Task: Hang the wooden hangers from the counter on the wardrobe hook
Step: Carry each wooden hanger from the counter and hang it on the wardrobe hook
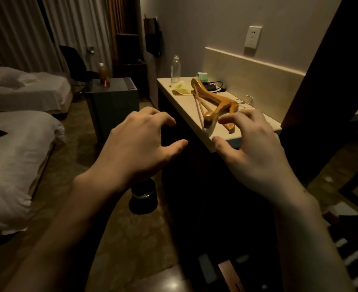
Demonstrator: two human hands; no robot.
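A small pile of wooden hangers [210, 101] lies on the pale counter [186, 106], their metal hooks [247, 99] pointing toward the wall. My right hand [251, 148] hovers at the counter's near corner, fingers loosely curled and spread, fingertips just short of the nearest hanger end, holding nothing. My left hand [140, 144] hangs in the air left of the counter, fingers relaxed and empty. No wardrobe hook shows in this view.
A clear plastic bottle [175, 69], a yellow cloth [181, 88] and a charger with cable [210, 86] sit at the counter's far end. A dark wardrobe panel [331, 66] rises on the right. A black bin [144, 197] stands on the floor; beds lie left.
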